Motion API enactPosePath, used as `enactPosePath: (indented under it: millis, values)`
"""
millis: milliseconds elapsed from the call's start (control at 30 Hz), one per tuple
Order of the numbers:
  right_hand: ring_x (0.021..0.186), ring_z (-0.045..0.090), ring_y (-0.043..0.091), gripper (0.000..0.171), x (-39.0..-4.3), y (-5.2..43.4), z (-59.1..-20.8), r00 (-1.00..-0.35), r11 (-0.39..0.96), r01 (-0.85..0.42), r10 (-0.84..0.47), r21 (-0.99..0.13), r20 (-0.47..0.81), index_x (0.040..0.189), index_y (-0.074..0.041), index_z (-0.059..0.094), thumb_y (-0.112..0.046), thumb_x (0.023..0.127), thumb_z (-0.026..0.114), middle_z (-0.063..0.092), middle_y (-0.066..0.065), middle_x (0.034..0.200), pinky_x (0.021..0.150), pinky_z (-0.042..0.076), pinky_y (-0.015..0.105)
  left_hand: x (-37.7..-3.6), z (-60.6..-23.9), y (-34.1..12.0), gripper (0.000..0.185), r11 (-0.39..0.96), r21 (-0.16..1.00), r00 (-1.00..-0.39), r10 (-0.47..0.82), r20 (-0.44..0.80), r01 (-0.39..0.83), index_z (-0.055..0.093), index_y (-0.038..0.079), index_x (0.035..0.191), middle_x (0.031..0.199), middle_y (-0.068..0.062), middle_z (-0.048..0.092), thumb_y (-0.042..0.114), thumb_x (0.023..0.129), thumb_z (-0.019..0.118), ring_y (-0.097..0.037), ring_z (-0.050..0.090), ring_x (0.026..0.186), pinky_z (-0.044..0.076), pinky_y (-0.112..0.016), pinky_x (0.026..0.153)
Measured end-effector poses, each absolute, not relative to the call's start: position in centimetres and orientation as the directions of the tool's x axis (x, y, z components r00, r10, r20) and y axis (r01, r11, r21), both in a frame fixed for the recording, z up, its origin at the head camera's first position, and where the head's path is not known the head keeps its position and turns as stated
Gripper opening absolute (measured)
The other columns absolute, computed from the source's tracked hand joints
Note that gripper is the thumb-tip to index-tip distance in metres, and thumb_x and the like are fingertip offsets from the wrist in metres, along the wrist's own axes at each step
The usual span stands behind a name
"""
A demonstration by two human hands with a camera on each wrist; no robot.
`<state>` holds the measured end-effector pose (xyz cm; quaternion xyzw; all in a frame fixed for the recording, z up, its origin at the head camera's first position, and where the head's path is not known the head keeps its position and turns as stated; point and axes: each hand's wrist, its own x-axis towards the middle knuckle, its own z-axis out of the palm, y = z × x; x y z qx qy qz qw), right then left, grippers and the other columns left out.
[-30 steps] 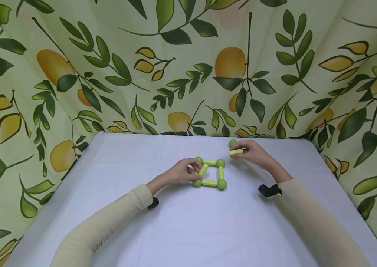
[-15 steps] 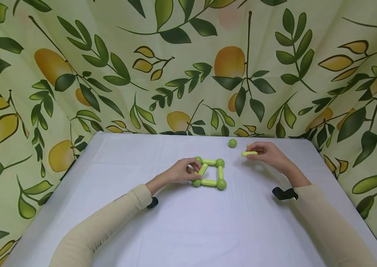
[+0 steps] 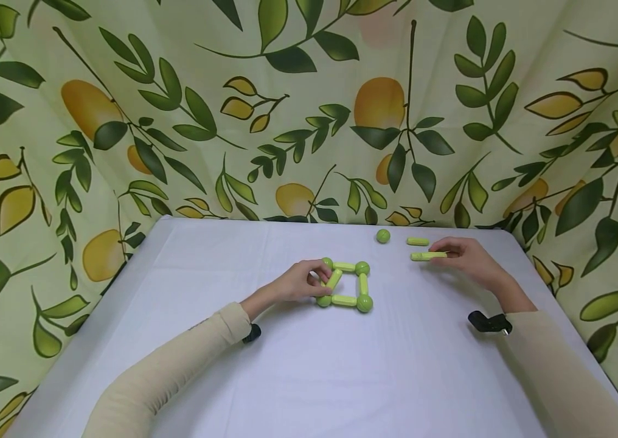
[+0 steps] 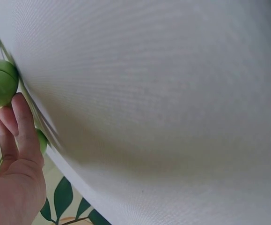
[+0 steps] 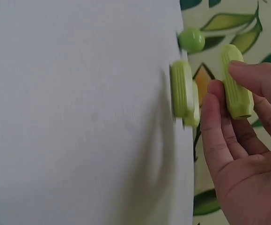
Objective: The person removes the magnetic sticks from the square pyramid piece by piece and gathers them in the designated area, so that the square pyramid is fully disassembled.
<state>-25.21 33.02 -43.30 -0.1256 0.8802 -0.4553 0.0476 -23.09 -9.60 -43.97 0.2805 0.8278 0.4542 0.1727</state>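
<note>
A square frame (image 3: 344, 284) of pale green rods and darker green balls, near the tabletop's (image 3: 309, 377) far edge, was gripped at its left side by the curled left hand (image 3: 299, 283), while a ribbed green rod (image 3: 427, 256) was pinched in the right hand (image 3: 470, 260) toward the far right corner.

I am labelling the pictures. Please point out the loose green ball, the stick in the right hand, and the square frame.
loose green ball (image 3: 382, 236), head view, its centre
stick (image 3: 423, 256), head view, its bare left half
square frame (image 3: 344, 300), head view, its near side stick

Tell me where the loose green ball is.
In the head view, the loose green ball sits near the table's far edge, right of centre, beyond the stick-and-ball square and left of two loose sticks.
</note>
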Motion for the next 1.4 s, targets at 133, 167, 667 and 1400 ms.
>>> enactPosePath:
  millis: [133, 167, 667, 1400]
  values:
    - [0.098, 0.06, 0.014, 0.039, -25.4, 34.7, -43.4, -0.975, 0.58, -0.163, -0.217, -0.798, 0.042, 0.12, 0.0, 0.069, -0.024, 0.091, 0.08, 0.062, 0.015, 0.124, 0.078, 0.049, 0.019, -23.1, -44.0, -9.6, 0.027, 0.431, 0.847, -0.783, 0.621, -0.029, 0.311, 0.063, 0.004, 0.111, 0.101, -0.003, 0.062, 0.005, 0.089, 0.08, -0.014, 0.063, 0.082, 0.053, -0.025, 0.077]
    - [0.098, 0.06, 0.013, 0.039, -25.4, 35.0, -43.4, -0.978, 0.584, -0.16, -0.204, -0.796, 0.047, 0.12, -0.001, 0.069, -0.024, 0.091, 0.08, 0.063, 0.014, 0.123, 0.078, 0.049, 0.019, -23.1, -44.0, -9.6, 0.027, 0.429, 0.848, -0.782, 0.623, -0.027, 0.312, 0.063, 0.004, 0.111, 0.101, -0.003, 0.062, 0.005, 0.089, 0.08, -0.014, 0.063, 0.082, 0.053, -0.025, 0.077]
    - [0.1, 0.057, 0.018, 0.041, -28.0, 37.1, -44.6, -0.993, 0.627, -0.104, -0.115, -0.772, 0.04, 0.121, 0.001, 0.069, -0.023, 0.09, 0.081, 0.066, 0.016, 0.121, 0.079, 0.045, 0.024, -23.2, -44.0, -9.7, 0.026, 0.438, 0.835, -0.781, 0.624, -0.017, 0.332, 0.063, 0.004, 0.111, 0.101, -0.003, 0.062, 0.007, 0.09, 0.079, -0.013, 0.063, 0.082, 0.053, -0.024, 0.077]
    - [0.11, 0.056, 0.037, 0.034, -30.2, 37.0, -45.0, -0.995, 0.678, -0.051, -0.094, -0.733, -0.017, 0.118, 0.005, 0.068, -0.011, 0.091, 0.08, 0.063, 0.025, 0.122, 0.092, 0.044, 0.042, -23.2, -43.9, -9.4, 0.026, 0.441, 0.835, -0.776, 0.63, -0.027, 0.329, 0.063, 0.004, 0.11, 0.101, -0.003, 0.062, 0.007, 0.09, 0.08, -0.014, 0.063, 0.082, 0.054, -0.025, 0.076]
